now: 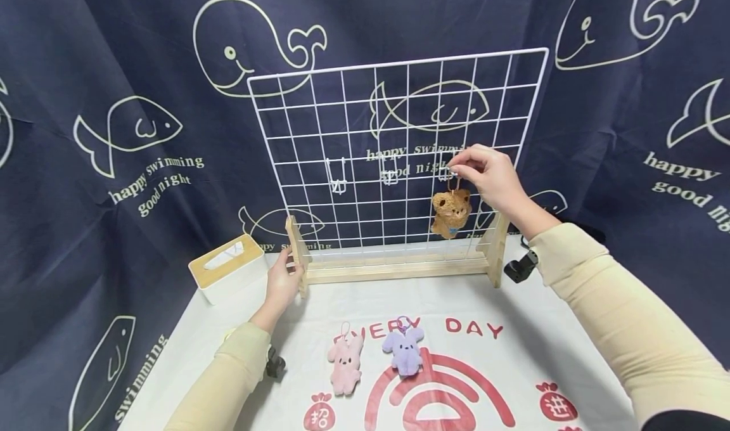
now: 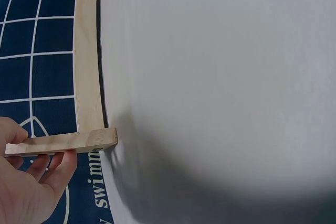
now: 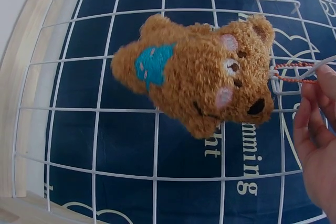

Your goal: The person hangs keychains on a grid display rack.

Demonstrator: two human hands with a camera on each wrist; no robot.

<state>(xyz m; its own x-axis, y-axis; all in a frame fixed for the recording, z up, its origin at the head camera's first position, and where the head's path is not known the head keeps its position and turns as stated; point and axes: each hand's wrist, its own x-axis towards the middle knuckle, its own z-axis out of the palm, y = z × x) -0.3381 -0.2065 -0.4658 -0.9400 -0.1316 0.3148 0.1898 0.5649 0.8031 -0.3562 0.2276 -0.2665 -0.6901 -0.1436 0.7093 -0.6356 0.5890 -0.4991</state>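
My right hand (image 1: 492, 176) pinches the reddish-brown ball chain (image 3: 296, 80) of a brown plush bear keychain (image 1: 450, 214), right at the rightmost white wire hook (image 3: 281, 92). The bear, with a blue patch on its belly, hangs below the fingertips in front of a white wire grid rack (image 1: 407, 128). On the other side, my left hand (image 1: 283, 280) grips the left wooden foot (image 2: 79, 141) of the rack, thumb on one face and fingers on the other.
Two more hooks, a left one (image 1: 338, 185) and a middle one (image 1: 390, 177), sit on the grid. A pink plush keychain (image 1: 345, 367) and a purple plush keychain (image 1: 405, 353) lie on the white tablecloth (image 1: 473, 367). A tissue box (image 1: 236, 282) stands at left.
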